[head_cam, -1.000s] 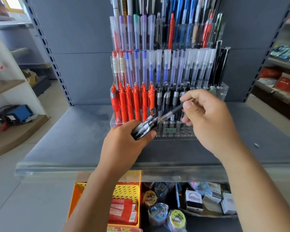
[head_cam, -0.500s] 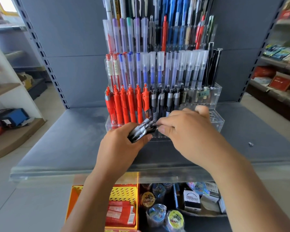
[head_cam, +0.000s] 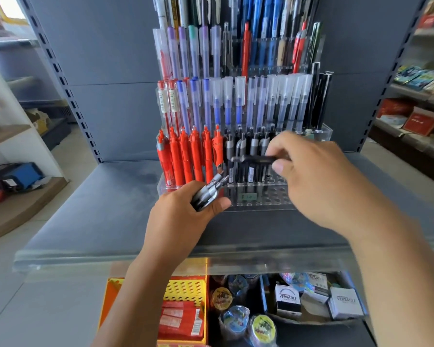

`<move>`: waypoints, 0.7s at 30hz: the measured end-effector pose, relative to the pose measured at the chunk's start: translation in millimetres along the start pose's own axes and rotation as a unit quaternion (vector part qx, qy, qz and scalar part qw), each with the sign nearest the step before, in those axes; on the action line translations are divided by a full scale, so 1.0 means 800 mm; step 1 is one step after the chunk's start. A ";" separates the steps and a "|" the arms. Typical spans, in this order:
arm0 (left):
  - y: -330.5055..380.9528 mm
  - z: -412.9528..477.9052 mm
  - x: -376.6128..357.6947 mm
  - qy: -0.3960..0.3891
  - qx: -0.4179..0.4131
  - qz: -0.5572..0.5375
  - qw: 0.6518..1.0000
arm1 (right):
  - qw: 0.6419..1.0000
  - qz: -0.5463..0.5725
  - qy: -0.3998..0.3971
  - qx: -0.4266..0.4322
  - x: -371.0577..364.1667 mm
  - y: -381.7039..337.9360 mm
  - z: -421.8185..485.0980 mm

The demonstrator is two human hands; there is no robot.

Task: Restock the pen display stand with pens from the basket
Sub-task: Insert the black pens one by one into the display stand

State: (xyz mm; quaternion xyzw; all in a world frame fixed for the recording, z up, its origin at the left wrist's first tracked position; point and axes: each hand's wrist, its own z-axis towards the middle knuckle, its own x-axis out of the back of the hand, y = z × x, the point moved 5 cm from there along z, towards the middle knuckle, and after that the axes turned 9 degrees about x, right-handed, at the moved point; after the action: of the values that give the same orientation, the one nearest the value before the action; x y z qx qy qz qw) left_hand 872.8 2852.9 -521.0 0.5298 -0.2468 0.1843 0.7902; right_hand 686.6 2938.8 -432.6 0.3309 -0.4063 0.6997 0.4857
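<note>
Grey metal shelving backs the scene, and on its flat grey shelf [head_cam: 98,209] stands a clear tiered pen display stand [head_cam: 268,196], rising from the middle of the view toward twelve o'clock. Its upper tiers hold capped pens in blue, purple and clear. A lower row carries red pens [head_cam: 186,156] at the nine o'clock side and black-and-grey pens [head_cam: 251,146] just to their three o'clock, and the front tier shows bare holes. The left hand [head_cam: 181,216], at about seven o'clock of the stand's base, curls its fingers round a bundle of grey pens [head_cam: 208,194] whose ends point toward one o'clock, just before the stand's front edge. The right hand [head_cam: 318,181], at two o'clock of the bundle, pinches a single black pen [head_cam: 253,159] between thumb and fingers. That pen lies roughly level, its free end toward nine o'clock, in front of the black-and-grey row; blur hides whether it touches them. Below the shelf edge, at six o'clock, a yellow basket [head_cam: 186,289] holds red packets [head_cam: 178,321], and to its three o'clock lie tape rolls [head_cam: 236,319] and white boxes [head_cam: 287,296]. At nine o'clock a blue device [head_cam: 23,175] sits on a low wooden shelf.
</note>
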 end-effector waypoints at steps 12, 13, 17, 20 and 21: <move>0.005 -0.001 0.000 0.006 -0.014 0.000 1.000 | 0.916 0.290 0.272 -0.052 0.021 0.054 0.016; 0.004 -0.001 -0.001 0.008 -0.014 0.001 1.000 | 0.910 0.303 0.279 -0.051 0.019 0.057 0.017; 0.003 0.001 -0.001 0.008 -0.014 0.002 1.000 | 0.894 0.330 0.299 -0.053 0.006 0.061 0.018; 0.003 0.000 -0.001 0.007 -0.013 0.005 1.000 | 0.884 0.325 0.331 -0.054 -0.002 0.060 0.018; 0.003 -0.001 -0.001 0.007 -0.012 0.008 1.000 | 0.879 0.326 0.345 -0.053 -0.004 0.060 0.017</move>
State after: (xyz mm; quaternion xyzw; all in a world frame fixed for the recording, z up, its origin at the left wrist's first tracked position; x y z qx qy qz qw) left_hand 871.2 2854.2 -520.0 0.5167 -0.2481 0.1913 0.7968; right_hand 642.9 2915.8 -440.7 -0.1091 -0.3345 0.8655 0.3567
